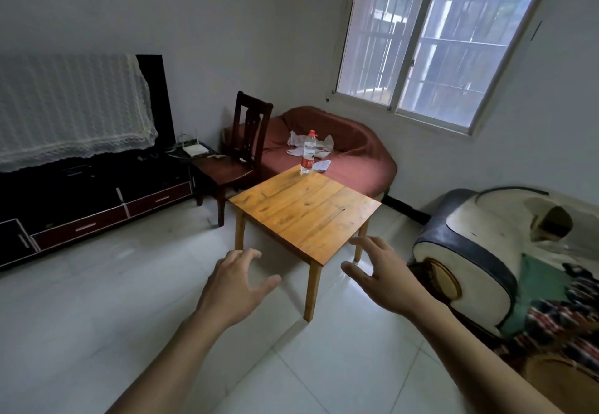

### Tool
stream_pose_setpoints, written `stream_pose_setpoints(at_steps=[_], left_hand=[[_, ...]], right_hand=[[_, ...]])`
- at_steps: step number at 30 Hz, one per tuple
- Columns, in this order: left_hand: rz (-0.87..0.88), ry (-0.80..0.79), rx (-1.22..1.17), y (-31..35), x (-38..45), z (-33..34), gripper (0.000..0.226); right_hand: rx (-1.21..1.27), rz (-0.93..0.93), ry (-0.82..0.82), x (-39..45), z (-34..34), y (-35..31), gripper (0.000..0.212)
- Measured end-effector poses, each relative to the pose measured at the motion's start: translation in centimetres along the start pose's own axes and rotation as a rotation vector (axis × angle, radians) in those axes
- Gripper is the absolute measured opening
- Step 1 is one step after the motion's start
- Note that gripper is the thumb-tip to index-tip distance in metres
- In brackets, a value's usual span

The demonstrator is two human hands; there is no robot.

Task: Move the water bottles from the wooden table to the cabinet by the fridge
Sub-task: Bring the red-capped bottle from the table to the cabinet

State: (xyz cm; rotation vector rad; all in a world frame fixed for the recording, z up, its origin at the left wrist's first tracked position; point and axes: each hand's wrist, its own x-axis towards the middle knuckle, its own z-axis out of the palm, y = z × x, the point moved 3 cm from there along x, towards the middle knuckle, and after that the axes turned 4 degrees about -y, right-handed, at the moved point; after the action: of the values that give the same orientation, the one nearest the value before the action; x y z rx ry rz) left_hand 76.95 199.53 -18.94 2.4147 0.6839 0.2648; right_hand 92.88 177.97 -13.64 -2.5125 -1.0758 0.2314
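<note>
We see a square wooden desk (304, 212) standing on the pale tiled floor (97, 300), and we take it as our landmark. A single water bottle (308, 152) with a red cap and a red label stands upright on the desk's far corner, well apart from both hands. Our left hand (235, 284) hovers in the air before the desk's near left edge, fingers spread and relaxed, holding nothing. Our right hand (379, 272) hovers just beside the desk's near right corner, fingers likewise spread wide and empty. Behind the desk lies a sofa under a reddish-brown cover (343, 151), with crumpled white paper (311, 143) on its seat behind the bottle. Left of the desk stands a dark wooden chair (240, 154), and further left a low dark TV cabinet (97, 200) carries a screen draped in a white lace cloth (71, 106). Right of the desk sits a worn armchair (486, 251) with checked fabric (564, 313) lying on it. Above the sofa is a barred window (434, 41).
</note>
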Motion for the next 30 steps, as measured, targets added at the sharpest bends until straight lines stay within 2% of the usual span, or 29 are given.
stream_pose_setpoints(at_steps=[5,9,12,16,22,30], left_hand=[[0.008,-0.007,0.027,-1.2,9.4,-0.6,0.063],[-0.029,-0.007,0.091,-1.6,16.7,-2.4,0.066],[-0.047,0.039,0.101,-2.6,21.6,-4.5,0.065],[-0.079,0.072,0.077,-4.9,28.0,-6.2,0.059],[-0.087,0.024,0.051,-10.8,37.8,-5.5,0.061],[-0.010,-0.031,-0.019,-17.6,52.7,-9.6,0.062]], right_hand=[[0.061,0.003,0.043,10.2,1.0,1.8,0.055],[0.138,0.046,-0.008,19.3,1.9,2.9,0.056],[0.148,0.000,-0.003,25.3,1.7,2.3,0.056],[0.134,-0.030,-0.017,32.1,1.8,1.6,0.055],[0.086,0.007,-0.069,41.9,3.6,1.3,0.056],[0.034,0.073,-0.032,55.4,4.3,-4.6,0.055]])
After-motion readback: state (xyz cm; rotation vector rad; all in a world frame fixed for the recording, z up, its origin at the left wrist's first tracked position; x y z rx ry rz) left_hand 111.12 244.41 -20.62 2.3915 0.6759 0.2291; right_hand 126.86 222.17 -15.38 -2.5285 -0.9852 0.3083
